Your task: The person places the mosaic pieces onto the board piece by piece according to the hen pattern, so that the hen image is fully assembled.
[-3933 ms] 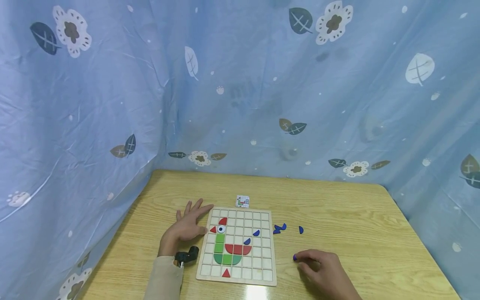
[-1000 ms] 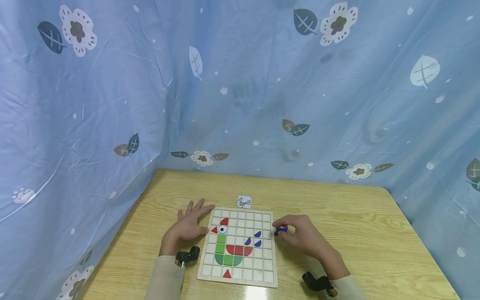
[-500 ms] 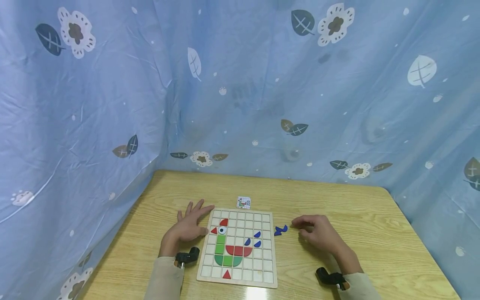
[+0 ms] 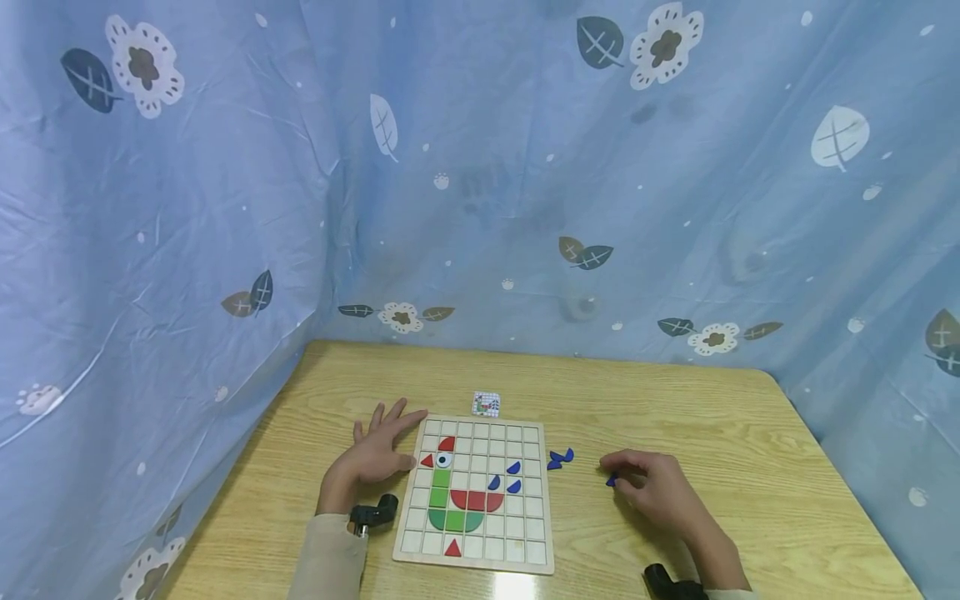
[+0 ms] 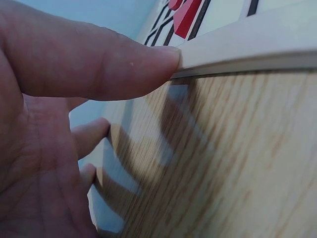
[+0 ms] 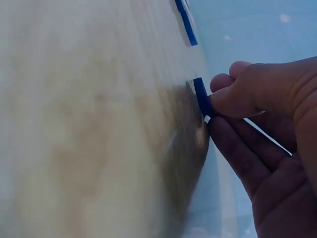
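My left hand (image 4: 372,456) lies beside the left edge of a wooden grid board (image 4: 514,527), fingers spread, thumb tip on the rim in the left wrist view. On the board sit red, green and blue flat pieces and a round eye piece (image 4: 443,459), forming a bird-like figure. Three blue pieces (image 4: 513,467) are among them, right of the red row (image 4: 476,500). To the right of the board, my right hand (image 4: 663,492) pinches a blue half-round piece (image 6: 201,96) between thumb and finger, close over the table.
Several loose blue pieces (image 4: 555,465) lie in a small cluster just off the board's right edge. A small picture card (image 4: 486,404) rests behind the board. The wooden table (image 4: 697,408) backs onto a blue patterned curtain (image 4: 480,183).
A third blue piece has come onto the board since the oldest frame. My right hand has moved right and nearer, away from the blue cluster, with a blue piece showing in its fingers. The left hand stays put.
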### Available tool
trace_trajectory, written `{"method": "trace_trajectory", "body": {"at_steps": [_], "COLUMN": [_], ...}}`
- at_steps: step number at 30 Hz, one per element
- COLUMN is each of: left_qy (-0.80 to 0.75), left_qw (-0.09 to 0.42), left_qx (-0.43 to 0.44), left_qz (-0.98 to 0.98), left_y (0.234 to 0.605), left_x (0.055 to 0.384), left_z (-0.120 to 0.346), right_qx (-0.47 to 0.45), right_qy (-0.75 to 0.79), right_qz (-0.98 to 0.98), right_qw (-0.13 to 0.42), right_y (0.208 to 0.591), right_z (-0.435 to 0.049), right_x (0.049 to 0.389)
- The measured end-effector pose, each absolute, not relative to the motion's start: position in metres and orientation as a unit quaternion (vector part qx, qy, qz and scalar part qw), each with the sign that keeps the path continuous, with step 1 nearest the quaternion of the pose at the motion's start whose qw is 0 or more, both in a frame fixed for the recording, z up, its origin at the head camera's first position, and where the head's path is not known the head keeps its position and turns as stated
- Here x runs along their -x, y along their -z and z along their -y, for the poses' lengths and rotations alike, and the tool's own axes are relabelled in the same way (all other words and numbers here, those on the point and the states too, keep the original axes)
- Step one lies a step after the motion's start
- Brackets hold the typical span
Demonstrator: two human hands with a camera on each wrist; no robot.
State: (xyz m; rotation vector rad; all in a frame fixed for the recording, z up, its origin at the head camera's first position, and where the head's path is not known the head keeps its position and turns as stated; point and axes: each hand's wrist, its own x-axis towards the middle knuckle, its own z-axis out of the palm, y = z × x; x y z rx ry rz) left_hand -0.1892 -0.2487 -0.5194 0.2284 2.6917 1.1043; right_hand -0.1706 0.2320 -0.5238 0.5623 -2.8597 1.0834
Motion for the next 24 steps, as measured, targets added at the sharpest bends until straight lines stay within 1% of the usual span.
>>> {"method": "trace_trajectory", "body": {"at_steps": [6, 14, 24], "left_qy": [-0.380, -0.381, -0.382], "left_qw": [0.111, 0.110, 0.109], "left_qx": [-0.080, -0.078, -0.079], "left_qz": [-0.915, -0.915, -0.914], "left_y": [0.520, 0.521, 0.521], "left_x": [0.189, 0.189, 0.190], "left_z": [0.249, 0.249, 0.250], "right_qx": [-0.176, -0.200, -0.232], "right_qy": [-0.356, -0.361, -0.337], "right_qz": [0.918, 0.910, 0.907], "right_qw": [0.019, 0.042, 0.099], "right_y": [0.522, 0.527, 0.527], "right_z": [-0.235, -0.230, -0.218], "right_x": [0.158, 0.158, 0.159]}}
